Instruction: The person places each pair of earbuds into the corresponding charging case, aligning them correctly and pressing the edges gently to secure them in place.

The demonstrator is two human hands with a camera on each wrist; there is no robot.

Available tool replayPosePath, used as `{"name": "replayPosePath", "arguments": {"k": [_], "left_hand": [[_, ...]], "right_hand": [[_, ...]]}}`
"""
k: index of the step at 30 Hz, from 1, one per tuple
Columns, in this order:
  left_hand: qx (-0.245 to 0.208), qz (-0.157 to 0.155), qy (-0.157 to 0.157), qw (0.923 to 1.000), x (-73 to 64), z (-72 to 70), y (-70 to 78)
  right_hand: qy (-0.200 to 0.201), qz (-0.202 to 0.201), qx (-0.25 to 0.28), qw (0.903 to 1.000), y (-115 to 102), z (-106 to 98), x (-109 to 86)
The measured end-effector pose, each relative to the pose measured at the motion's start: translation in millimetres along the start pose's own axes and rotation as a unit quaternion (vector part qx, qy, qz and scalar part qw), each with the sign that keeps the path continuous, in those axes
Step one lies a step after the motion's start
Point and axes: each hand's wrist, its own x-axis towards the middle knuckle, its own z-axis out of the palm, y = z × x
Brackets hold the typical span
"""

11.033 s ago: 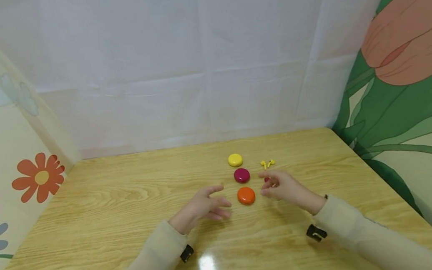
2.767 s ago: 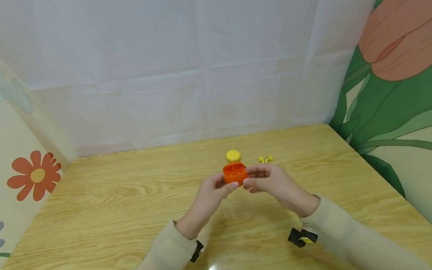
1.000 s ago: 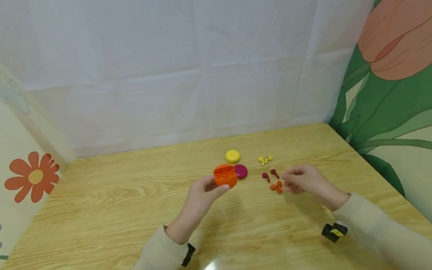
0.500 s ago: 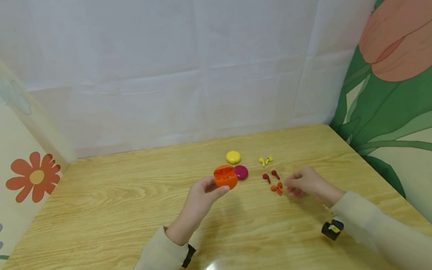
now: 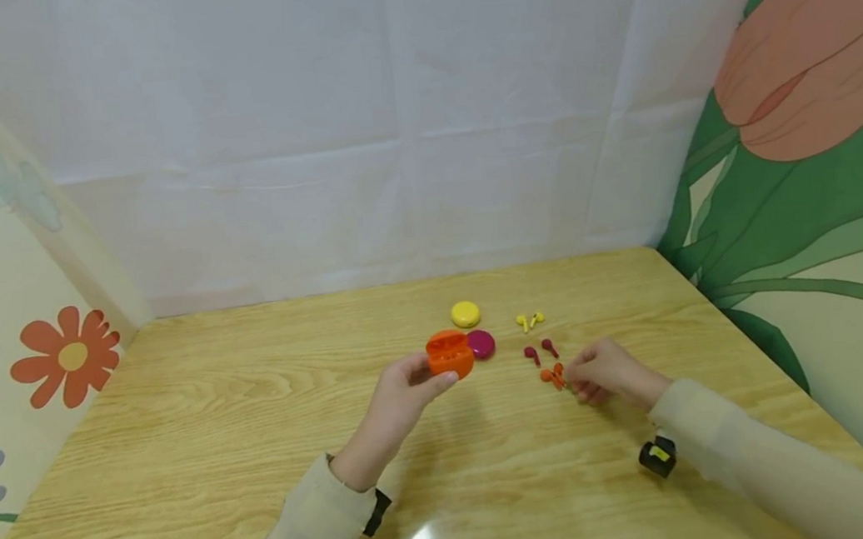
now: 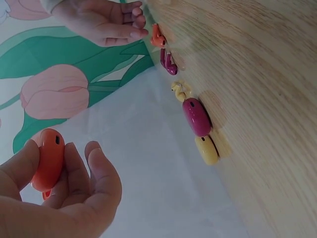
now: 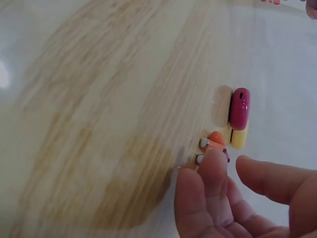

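My left hand (image 5: 403,401) holds an orange earbud case (image 5: 450,360) above the table between thumb and fingers, its lid up and its inside facing me. The left wrist view shows the rounded back of that orange case (image 6: 49,158) in the grip. My right hand (image 5: 607,372) is low over the table, fingertips right at a pair of orange earbuds (image 5: 552,376). In the right wrist view its thumb and index finger stand apart, with the orange earbuds (image 7: 216,141) partly behind the fingertips. Just beyond lie two crimson earbuds (image 5: 532,354), then two yellow earbuds (image 5: 523,323).
A closed crimson case (image 5: 482,344) lies on the wooden table (image 5: 261,415) behind the orange one, which overlaps it in the head view. Farther back is a closed yellow case (image 5: 465,314). White cloth (image 5: 280,146) hangs along the table's back edge.
The orange case, closed on the table at first, is now lifted and open in my left hand. My right hand has let go of it and moved right, then slightly left to the orange earbuds.
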Motion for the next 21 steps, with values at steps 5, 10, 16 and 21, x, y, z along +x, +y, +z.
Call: {"name": "replayPosePath", "arguments": {"k": [5,10,16,21], "left_hand": [[-0.003,-0.001,0.001,1.0000,0.2,0.0,-0.8],[-0.005,0.002,0.003,1.0000,-0.2,1.0,-0.2],[0.000,0.005,0.013,0.9999,-1.1,1.6,0.2],[0.001,0.002,0.015,0.9999,-0.8,1.7,-0.3]], "right_hand": [[-0.006,0.014,-0.001,0.9999,1.9,1.3,4.0],[-0.018,0.023,0.008,0.9996,2.2,0.6,7.1],[-0.034,0.031,0.024,0.9986,2.8,-0.3,8.3],[-0.039,0.039,0.024,0.9982,3.3,-0.6,9.7]]}}
